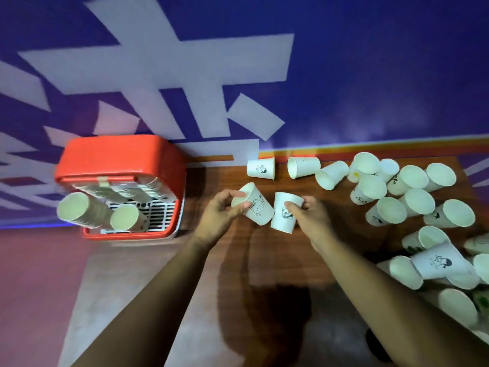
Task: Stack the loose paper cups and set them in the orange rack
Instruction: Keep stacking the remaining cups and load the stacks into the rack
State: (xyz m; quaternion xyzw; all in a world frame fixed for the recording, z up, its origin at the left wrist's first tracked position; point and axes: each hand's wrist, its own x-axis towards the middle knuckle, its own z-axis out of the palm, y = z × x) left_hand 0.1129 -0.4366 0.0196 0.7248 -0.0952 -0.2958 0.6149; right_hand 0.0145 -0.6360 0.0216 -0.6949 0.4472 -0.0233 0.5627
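Right now the left hand [221,210] has its grip clamped on a tilted bear cup [258,207], the right hand [309,215] on a panda cup [285,214] just beside it, held close, likely for nesting; loose cups [412,197] litter the tabletop [264,260], and the orange rack [119,154] at left holds stacks [79,210]

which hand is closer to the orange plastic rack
Left. The left hand, gripping a white paper cup, is right of the orange plastic rack; the right hand holds a panda-print paper cup farther right.
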